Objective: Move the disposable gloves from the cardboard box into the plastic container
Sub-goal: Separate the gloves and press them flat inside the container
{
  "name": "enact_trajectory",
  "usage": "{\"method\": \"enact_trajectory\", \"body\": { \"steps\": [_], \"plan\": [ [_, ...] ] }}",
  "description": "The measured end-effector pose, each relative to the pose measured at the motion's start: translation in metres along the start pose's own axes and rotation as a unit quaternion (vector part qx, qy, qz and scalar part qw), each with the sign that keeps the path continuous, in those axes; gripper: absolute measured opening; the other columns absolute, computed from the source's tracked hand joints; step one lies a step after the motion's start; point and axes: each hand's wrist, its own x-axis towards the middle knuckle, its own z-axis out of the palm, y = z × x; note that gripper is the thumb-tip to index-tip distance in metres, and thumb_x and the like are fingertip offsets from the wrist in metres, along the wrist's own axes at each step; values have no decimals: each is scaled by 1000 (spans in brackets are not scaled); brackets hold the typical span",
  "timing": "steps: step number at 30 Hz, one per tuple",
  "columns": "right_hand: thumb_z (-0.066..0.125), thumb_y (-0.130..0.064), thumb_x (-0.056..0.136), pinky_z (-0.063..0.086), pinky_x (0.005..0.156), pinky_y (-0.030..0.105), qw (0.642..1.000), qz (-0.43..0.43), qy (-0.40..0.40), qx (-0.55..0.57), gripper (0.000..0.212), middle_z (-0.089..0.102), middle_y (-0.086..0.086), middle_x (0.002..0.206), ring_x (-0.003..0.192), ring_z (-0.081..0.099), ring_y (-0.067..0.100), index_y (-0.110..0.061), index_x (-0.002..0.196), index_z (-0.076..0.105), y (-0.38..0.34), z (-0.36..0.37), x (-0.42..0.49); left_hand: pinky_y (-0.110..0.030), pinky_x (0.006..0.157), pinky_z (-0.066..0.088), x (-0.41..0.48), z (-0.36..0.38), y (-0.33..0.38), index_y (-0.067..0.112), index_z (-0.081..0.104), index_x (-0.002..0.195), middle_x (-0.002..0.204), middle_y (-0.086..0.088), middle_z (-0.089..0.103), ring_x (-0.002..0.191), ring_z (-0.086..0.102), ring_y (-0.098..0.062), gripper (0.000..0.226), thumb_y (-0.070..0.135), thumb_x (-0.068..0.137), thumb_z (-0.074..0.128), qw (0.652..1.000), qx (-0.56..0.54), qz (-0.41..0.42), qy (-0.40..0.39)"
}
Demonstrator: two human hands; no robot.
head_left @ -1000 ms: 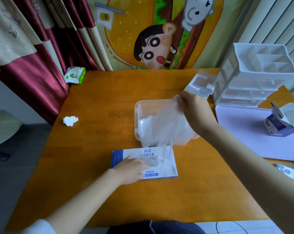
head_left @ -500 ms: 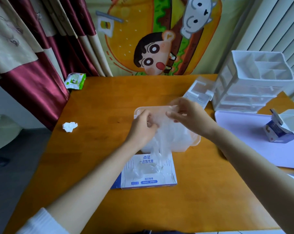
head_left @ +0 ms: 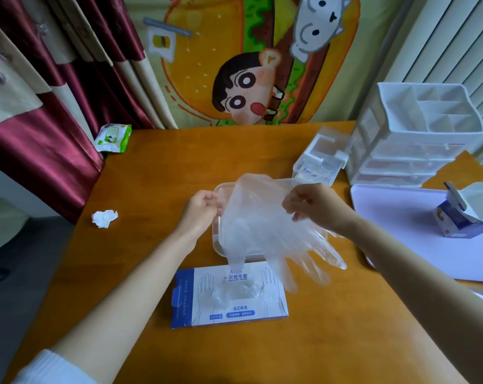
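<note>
A clear disposable glove (head_left: 265, 231) hangs spread over the plastic container (head_left: 216, 246), its fingers drooping toward me and to the right. My left hand (head_left: 200, 210) pinches its left edge and my right hand (head_left: 315, 207) pinches its right edge, both above the container. The white and blue cardboard box (head_left: 229, 296) lies flat on the table just in front of the container, with crumpled clear gloves (head_left: 236, 293) poking out of its top opening. The container's inside is mostly hidden behind the held glove.
A white drawer organiser (head_left: 417, 134) stands at the back right, with a clear lid (head_left: 322, 156) beside it. A pale mat (head_left: 417, 234) with a small open carton (head_left: 462, 214) lies on the right. A crumpled tissue (head_left: 104, 218) and a wipes pack (head_left: 112, 137) lie at the left.
My left hand left the cardboard box and rose to the glove. Both hands now stretch the glove wide over the container, where before my right hand alone held it up.
</note>
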Motion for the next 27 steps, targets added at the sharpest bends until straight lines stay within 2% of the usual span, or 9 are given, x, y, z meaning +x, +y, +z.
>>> {"method": "enact_trajectory", "body": {
  "steps": [5, 7, 10, 13, 17, 21, 23, 25, 27],
  "plan": [
    [60, -3, 88, 52, 61, 15, 998, -9, -36, -58, 11, 67, 1, 76, 54, 61, -2, -2, 81, 68, -8, -16, 22, -26, 101, 27, 3, 1, 40, 31, 25, 146, 140, 16, 30, 129, 27, -3, 73, 32, 86, 67, 973, 82, 72, -204],
    [59, -4, 87, 50, 62, 17, 995, -10, -45, -89, 11, 67, 5, 78, 55, 60, -1, 2, 83, 68, -12, -20, 30, -28, 105, 30, 13, 8, 46, 29, 35, 144, 139, 16, 35, 128, 31, -4, 71, 35, 83, 71, 960, 128, 91, -232],
    [63, -8, 86, 45, 68, 30, 985, -52, 23, -163, 10, 65, 9, 80, 71, 58, 14, 2, 83, 65, -18, -29, 38, -36, 92, 51, 37, 17, 48, 19, 67, 103, 108, 2, 67, 105, 61, -15, 18, 12, 86, 69, 953, 174, 220, -119],
    [65, -9, 87, 45, 72, 28, 959, -126, 194, -165, 7, 64, -3, 87, 82, 56, 14, -12, 93, 68, -30, -39, 36, -15, 81, 48, 47, 14, 62, 21, 64, 88, 91, 10, 63, 94, 60, -6, 27, -6, 85, 61, 934, 158, 320, 33],
    [61, -7, 89, 42, 66, 31, 891, -270, 302, -206, 5, 62, 1, 84, 79, 53, 21, -8, 91, 65, -39, -38, 22, -9, 85, 44, 39, 2, 74, 8, 63, 82, 94, 3, 59, 93, 55, -1, 19, -11, 80, 65, 886, 128, 441, 60],
    [61, -6, 87, 45, 60, 29, 907, -286, 194, -240, 11, 64, 0, 87, 80, 56, 19, -13, 92, 67, -9, -8, 15, -20, 89, 41, 44, 0, 36, 9, 60, 74, 99, -2, 62, 100, 54, -5, 23, -13, 75, 67, 880, 220, 421, -13],
    [65, 0, 83, 50, 56, 31, 928, -252, 110, -252, 18, 65, -2, 92, 82, 61, 21, -15, 93, 68, 11, 10, 18, -9, 96, 25, 46, 2, 17, 9, 63, 77, 113, 0, 64, 117, 49, -9, 18, -8, 82, 62, 878, 299, 368, -61],
    [62, 0, 86, 49, 62, 28, 940, -198, 17, -276, 24, 65, -2, 101, 92, 62, 20, -17, 102, 67, 26, 26, 24, 3, 95, 9, 49, 7, 1, 10, 66, 82, 119, 2, 63, 125, 44, -13, 20, -4, 89, 55, 858, 367, 345, -101],
    [52, -7, 94, 42, 72, 24, 938, -160, -57, -303, 28, 58, -5, 115, 107, 55, 15, -20, 117, 62, 39, 41, 35, -8, 105, 15, 57, 14, -12, 14, 67, 86, 117, 5, 63, 126, 44, -13, 22, 0, 93, 51, 826, 430, 340, -133]
  ]
}}
